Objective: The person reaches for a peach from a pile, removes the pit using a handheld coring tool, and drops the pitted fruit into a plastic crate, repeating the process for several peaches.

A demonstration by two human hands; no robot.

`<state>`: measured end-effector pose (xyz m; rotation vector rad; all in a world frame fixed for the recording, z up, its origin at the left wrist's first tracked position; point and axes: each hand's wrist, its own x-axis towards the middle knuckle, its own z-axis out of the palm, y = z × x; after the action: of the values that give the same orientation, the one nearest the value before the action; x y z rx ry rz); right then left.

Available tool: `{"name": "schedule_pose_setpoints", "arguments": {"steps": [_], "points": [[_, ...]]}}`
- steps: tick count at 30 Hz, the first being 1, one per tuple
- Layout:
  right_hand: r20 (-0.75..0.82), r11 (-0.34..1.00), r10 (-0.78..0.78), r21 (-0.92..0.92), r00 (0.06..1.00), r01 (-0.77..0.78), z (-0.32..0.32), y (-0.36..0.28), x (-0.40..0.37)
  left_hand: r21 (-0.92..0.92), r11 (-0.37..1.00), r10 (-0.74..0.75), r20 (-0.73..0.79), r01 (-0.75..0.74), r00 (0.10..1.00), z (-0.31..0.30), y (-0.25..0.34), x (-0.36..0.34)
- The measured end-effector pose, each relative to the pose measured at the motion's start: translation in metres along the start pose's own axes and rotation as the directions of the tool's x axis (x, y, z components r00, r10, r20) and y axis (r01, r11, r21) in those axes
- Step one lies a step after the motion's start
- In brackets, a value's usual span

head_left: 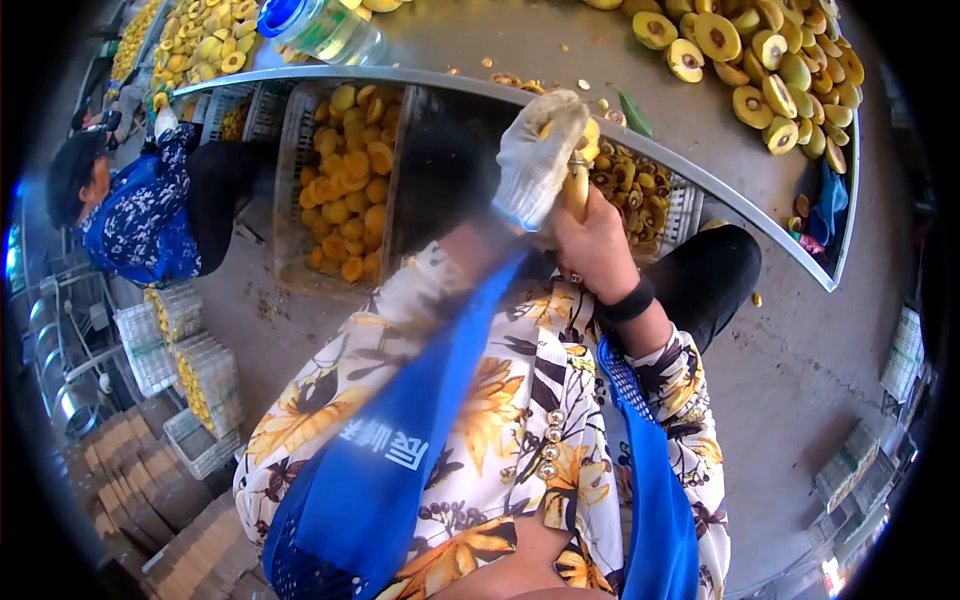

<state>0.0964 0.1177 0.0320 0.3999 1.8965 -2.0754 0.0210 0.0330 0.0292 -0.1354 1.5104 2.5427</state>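
Note:
My left hand (pixel 540 150), in a white knit glove, is closed around a yellow peach half (pixel 589 140) that is mostly hidden by the glove. My bare right hand (pixel 600 250), with a black band at the wrist, grips a pitting tool by its pale wooden handle (pixel 576 190). The tool's working end meets the fruit, and its shape is hidden. Both hands are close together just over the near edge of the metal table (pixel 560 50). Below them a crate (pixel 682 210) holds dark-centred fruit pieces and pits.
Halved peaches (pixel 770 75) with pits are heaped at the table's right. A blue-lidded bottle (pixel 325 35) lies at the back left. Pitted halves fill a crate (pixel 290 230) under the edge. A co-worker (pixel 135 210) sits at left, near stacked crates (pixel 208 380).

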Motion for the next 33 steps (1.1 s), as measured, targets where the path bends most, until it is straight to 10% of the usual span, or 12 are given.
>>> {"name": "schedule_pose_setpoints", "arguments": {"steps": [7,9,11,17,21,24,33], "points": [[0.202,0.926,0.192,0.288,0.960,-0.245,0.005,-0.014,-0.008,0.484,0.832,0.116,0.327,-0.272,0.938,-0.027,0.001,0.009],[0.259,0.894,0.191,0.353,0.947,-0.277,0.004,-0.011,-0.008,0.398,0.913,-0.025,0.267,-0.086,0.963,-0.030,-0.003,0.013],[0.187,0.921,0.231,0.275,0.955,-0.277,0.010,-0.011,-0.008,-0.107,0.835,-0.527,0.121,0.539,0.841,-0.023,-0.003,0.026],[-0.046,0.937,-0.260,-0.253,0.964,0.241,0.017,0.031,0.011,0.307,0.952,-0.040,0.103,0.007,0.994,-0.019,-0.002,0.024],[0.151,0.950,0.234,0.174,0.960,-0.259,0.007,-0.014,-0.005,0.183,0.982,-0.059,0.021,0.054,0.998,-0.015,-0.002,0.024],[0.440,0.752,0.247,0.475,0.864,-0.457,-0.007,-0.016,-0.006,0.088,0.987,-0.133,-0.027,0.135,0.991,-0.010,0.004,0.020],[0.476,0.710,0.286,0.478,0.832,-0.518,-0.009,-0.012,-0.005,0.341,0.934,-0.126,0.040,0.105,0.991,-0.008,0.011,0.010]]}}
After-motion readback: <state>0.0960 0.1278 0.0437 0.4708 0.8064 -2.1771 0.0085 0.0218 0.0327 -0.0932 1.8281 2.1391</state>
